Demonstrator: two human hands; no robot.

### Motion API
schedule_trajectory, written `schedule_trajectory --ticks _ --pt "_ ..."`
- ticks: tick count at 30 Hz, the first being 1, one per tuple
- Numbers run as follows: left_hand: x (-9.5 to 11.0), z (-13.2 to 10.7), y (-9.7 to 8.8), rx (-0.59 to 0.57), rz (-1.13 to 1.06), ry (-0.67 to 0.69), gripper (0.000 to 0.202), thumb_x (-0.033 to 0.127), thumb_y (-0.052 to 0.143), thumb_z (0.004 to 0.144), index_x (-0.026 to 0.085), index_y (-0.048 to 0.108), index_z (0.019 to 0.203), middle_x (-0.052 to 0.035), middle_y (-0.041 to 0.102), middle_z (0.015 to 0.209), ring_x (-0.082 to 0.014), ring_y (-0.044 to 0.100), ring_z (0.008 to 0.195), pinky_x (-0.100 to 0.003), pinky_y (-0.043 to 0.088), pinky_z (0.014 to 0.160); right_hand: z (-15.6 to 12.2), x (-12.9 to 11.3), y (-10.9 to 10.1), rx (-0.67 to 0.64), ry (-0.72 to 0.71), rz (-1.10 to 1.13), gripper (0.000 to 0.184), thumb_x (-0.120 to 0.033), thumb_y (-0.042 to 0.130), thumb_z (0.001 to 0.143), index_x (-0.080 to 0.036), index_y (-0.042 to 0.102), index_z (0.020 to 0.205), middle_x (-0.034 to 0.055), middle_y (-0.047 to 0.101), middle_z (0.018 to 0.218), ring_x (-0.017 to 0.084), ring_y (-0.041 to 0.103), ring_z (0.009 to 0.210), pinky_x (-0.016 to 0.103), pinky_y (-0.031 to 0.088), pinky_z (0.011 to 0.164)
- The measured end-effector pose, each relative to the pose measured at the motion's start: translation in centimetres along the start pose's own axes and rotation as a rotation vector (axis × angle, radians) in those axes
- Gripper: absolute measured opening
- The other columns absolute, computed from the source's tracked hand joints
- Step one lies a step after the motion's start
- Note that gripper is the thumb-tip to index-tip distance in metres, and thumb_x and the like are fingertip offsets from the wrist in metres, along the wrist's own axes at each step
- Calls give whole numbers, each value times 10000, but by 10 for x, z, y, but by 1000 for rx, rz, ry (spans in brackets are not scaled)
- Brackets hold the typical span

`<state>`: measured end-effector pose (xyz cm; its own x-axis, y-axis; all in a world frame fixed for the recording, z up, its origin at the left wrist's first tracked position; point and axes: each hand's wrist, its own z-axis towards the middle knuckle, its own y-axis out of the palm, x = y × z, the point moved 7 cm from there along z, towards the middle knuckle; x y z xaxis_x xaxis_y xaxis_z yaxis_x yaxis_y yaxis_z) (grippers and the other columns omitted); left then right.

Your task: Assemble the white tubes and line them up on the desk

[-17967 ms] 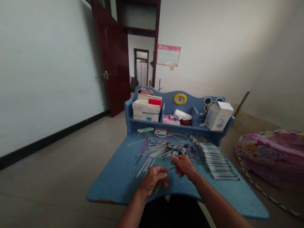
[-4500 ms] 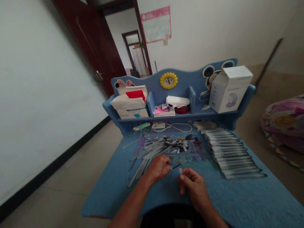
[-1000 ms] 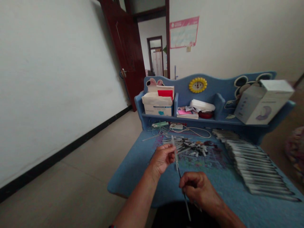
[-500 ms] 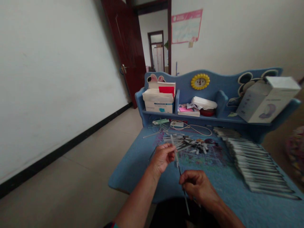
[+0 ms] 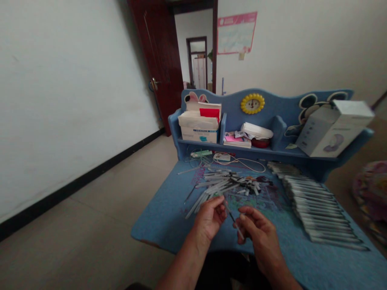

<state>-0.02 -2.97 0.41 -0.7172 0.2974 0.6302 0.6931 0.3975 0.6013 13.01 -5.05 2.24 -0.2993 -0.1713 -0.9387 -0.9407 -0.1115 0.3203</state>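
Observation:
A thin pen refill [image 5: 232, 217], dark in the middle and pale toward its lower end, slants between my two hands above the front of the blue desk [image 5: 163, 209]. My left hand [image 5: 211, 217] pinches its upper end between thumb and fingers. Around the lower part are the curled fingers of my right hand [image 5: 256, 231]; the exact contact there is partly hidden. Just beyond my hands lies a loose pile of pale pen tubes [image 5: 216, 183], with short dark and white pieces [image 5: 252, 185] at its right side.
A long row of pen-like sticks [image 5: 323, 209] lies along the desk's right side. Behind the pile is a looped white cord [image 5: 250, 164]. The raised shelf holds a mask box [image 5: 199, 131], papers [image 5: 237, 141] and a large white box [image 5: 335, 129].
A pale tube that stood up from my left hand no longer shows there, and more tubes lie at the pile's left front. My right hand has risen slightly, its fingers looser.

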Motion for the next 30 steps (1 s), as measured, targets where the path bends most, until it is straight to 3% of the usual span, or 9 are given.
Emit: schedule_trajectory --ticks 3,7,11,15,19,22,25,27,30 --pt "-4 -4 1 44 -130 -27 139 96 542 821 109 574 687 19 604 530 -27 533 388 -109 455 392 -13 -8 -11 17 -102 -73 311 -398 634 752 -180 583 967 17 643 651 105 534 445 225 443 454" --pt "-11 -11 9 58 -237 -91 177 101 510 852 102 573 686 5 608 525 -33 544 391 -105 460 392 -26 -26 -12 -82 -261 -168 341 -377 641 750 -210 593 1044 48 676 761 143 596 530 262 502 512" --pt "-21 -22 22 50 -335 -145 168 88 502 846 89 579 697 -25 637 568 -57 565 398 -135 471 389 -29 -49 -9 -58 -513 -391 371 -328 647 748 -211 575 1093 44 682 780 158 631 605 250 526 539" --pt "-28 -32 28 3 -291 -98 75 75 573 787 93 595 717 -20 644 591 -71 574 421 -147 457 399 -32 -64 -1 -24 -766 -676 337 -264 600 794 -196 551 1120 22 663 722 131 620 577 201 504 504" --pt "-39 -35 32 -55 -267 -116 63 101 632 733 107 598 680 -11 629 576 -94 594 482 -170 466 458 -37 -64 10 -41 -921 -937 162 -205 516 856 -176 601 991 29 637 669 125 593 552 212 480 515" --pt "-43 -35 32 -75 -228 -125 83 129 674 690 111 596 670 0 613 569 -86 578 485 -171 460 481 -45 -66 14 -10 -1061 -1039 163 -190 473 876 -153 607 961 35 630 634 133 580 539 231 464 522" --pt "-41 -37 32 -138 -32 -80 187 285 674 713 120 594 676 -1 593 554 -89 541 440 -179 422 424 -48 -72 10 32 -1131 -1091 153 -182 464 876 -145 592 952 44 638 658 138 576 550 241 448 532" --pt "-34 -40 25 -133 241 10 294 414 604 760 126 603 703 -11 586 542 -92 502 396 -186 381 373 -46 -77 4 46 -1112 -1109 120 -175 487 863 -144 577 936 31 617 634 131 560 533 237 433 526" --pt "-7 -48 11 -6 699 341 276 402 617 749 140 640 830 -38 630 650 -116 551 495 -204 438 453 -44 -85 0 28 -1082 -1134 91 -162 535 834 -150 562 921 5 576 591 117 534 501 228 408 510"
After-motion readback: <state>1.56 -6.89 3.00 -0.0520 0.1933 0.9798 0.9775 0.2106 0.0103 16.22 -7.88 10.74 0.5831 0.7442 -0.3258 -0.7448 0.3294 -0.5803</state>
